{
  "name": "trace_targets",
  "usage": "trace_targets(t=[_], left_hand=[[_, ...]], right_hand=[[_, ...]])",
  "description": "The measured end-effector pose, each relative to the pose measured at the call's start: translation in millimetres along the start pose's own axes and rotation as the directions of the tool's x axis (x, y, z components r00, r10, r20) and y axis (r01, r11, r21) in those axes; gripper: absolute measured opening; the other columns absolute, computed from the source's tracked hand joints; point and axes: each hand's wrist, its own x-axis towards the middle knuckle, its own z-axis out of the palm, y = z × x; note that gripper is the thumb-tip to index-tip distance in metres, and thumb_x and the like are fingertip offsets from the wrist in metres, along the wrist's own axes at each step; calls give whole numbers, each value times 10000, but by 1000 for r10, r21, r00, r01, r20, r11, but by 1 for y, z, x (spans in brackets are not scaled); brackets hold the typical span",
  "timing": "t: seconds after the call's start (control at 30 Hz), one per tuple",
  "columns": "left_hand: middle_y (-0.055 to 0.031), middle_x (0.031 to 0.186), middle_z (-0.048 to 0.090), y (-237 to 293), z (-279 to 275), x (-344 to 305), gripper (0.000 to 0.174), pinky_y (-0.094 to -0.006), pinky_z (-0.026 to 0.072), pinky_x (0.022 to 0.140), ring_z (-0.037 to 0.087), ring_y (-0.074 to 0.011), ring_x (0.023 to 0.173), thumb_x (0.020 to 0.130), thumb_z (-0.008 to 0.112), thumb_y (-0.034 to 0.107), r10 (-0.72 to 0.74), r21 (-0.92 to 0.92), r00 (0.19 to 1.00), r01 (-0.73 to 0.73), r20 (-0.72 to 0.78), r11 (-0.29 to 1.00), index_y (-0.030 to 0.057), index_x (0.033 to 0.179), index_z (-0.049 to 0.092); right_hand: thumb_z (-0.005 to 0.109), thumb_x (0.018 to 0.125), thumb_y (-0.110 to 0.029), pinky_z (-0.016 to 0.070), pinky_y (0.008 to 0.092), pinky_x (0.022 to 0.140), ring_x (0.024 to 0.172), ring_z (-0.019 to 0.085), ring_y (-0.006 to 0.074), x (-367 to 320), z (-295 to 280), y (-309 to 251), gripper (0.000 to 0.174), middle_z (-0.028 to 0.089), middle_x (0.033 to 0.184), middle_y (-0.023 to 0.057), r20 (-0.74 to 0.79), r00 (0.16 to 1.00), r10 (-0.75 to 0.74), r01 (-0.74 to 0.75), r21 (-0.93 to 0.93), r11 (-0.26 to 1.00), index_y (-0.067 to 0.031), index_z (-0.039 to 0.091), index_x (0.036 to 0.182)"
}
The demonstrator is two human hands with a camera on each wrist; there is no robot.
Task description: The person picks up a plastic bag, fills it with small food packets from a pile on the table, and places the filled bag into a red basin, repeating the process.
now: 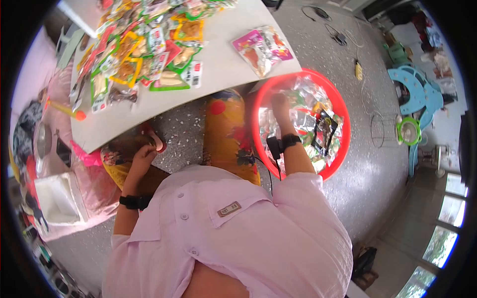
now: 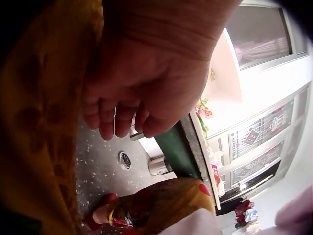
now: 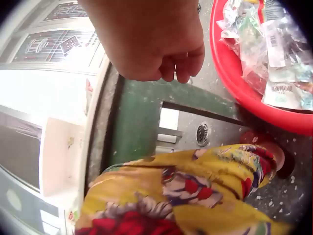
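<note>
Right now, seen from the head, the person's right hand (image 1: 281, 109) is over the left part of the red tub (image 1: 346, 121), with the forearm reaching across the tub's near rim. From the right wrist, the same hand appears just beside that rim, on the table side. Its fingers curl in toward the palm, narrow and closed up; I can't tell whether anything is tucked inside them.

In the tub lie many packets (image 1: 308, 94), mostly clear and silvery, some with white labels, and a black packet (image 1: 325, 131) rests in its right half.

Well to the left of the tub, the left hand (image 1: 144, 158) is by the thigh, its fingers slack and slightly bent, a loose hand rather than a gripping one. One leg of the yellow flowered trousers (image 1: 223, 134) stands just left of the tub.

Beyond the tub and leftward stretches a white table (image 1: 218, 64), one corner close to the far rim. On that corner, nearest the tub, pink packets (image 1: 262, 49) lie together; farther left from the tub spreads a heap of colourful packets (image 1: 149, 54).

Right of the tub and beyond it, a yellow socket block (image 1: 358, 71) lies on the speckled floor. Far left of the tub, a white tray (image 1: 59, 198) sits on pink cloth (image 1: 102, 198).
</note>
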Motion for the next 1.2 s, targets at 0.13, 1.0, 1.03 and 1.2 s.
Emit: trace_targets(t=[0.13, 1.0, 1.03, 1.2], left_hand=[[-12, 723, 524, 36, -7, -15, 109, -216, 395, 624, 483, -81, 700, 760, 518, 97, 107, 29, 991, -105, -77, 994, 12, 828, 530], [-211, 990, 524, -140, -310, -175, 353, -375, 368, 845, 482, -340, 955, 746, 429, 243, -158, 50, 224, 710, -962, 703, 10, 995, 520], [-211, 1000, 521, -143, -312, -177, 356, -380, 369, 845, 482, -342, 957, 756, 410, 253, -288, 18, 303, 717, -908, 697, 12, 994, 519], [-203, 984, 527, -127, -306, -185, 328, -411, 388, 804, 498, -352, 915, 787, 365, 263, -242, 43, 305, 699, -921, 714, 41, 960, 533]], right_hand=[[518, 711, -52, 411, 274, 631, 685, 507, 167, -20, 0, -40, 123, 539, 740, 94, -71, 997, -42, 60, 272, 961, 27, 538, 803], [504, 696, -1, 375, 387, 756, 817, 469, 320, -92, 67, -187, 177, 528, 856, 165, 109, 751, -651, 657, -24, 753, 24, 504, 871], [502, 708, -12, 381, 373, 752, 816, 479, 312, -91, 68, -185, 173, 526, 859, 163, 110, 742, -661, 668, -42, 743, 21, 507, 878], [504, 690, 3, 376, 388, 754, 818, 470, 321, -91, 69, -186, 168, 533, 853, 159, 120, 735, -668, 677, -76, 732, 17, 506, 858]])
